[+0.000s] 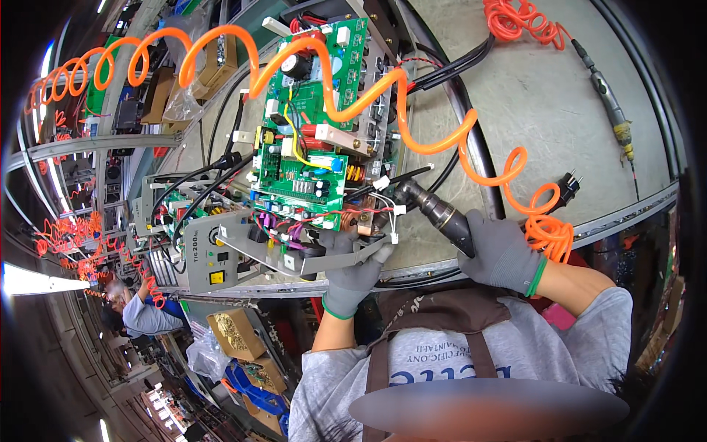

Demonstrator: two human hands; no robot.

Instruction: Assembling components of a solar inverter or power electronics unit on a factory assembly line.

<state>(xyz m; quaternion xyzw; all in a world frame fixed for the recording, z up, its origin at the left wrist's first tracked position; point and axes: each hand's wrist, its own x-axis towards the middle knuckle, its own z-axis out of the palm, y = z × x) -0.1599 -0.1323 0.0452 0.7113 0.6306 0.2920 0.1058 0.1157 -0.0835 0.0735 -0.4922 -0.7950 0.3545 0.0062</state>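
Observation:
My left hand, in a grey glove, grips the lower edge of a grey metal frame of an electronic unit lying on the workbench. A green circuit board with wires, coils and a copper winding sits on top of the unit. My right hand, also gloved, holds a black pneumatic screwdriver with its tip pointing at the unit's right side near white connectors. An orange coiled air hose runs from the tool across the board and away to the upper left.
A second pneumatic tool with an orange hose lies on the bench at the upper right. Black cables and a plug cross the grey benchtop. Cardboard boxes stand below left, near another person.

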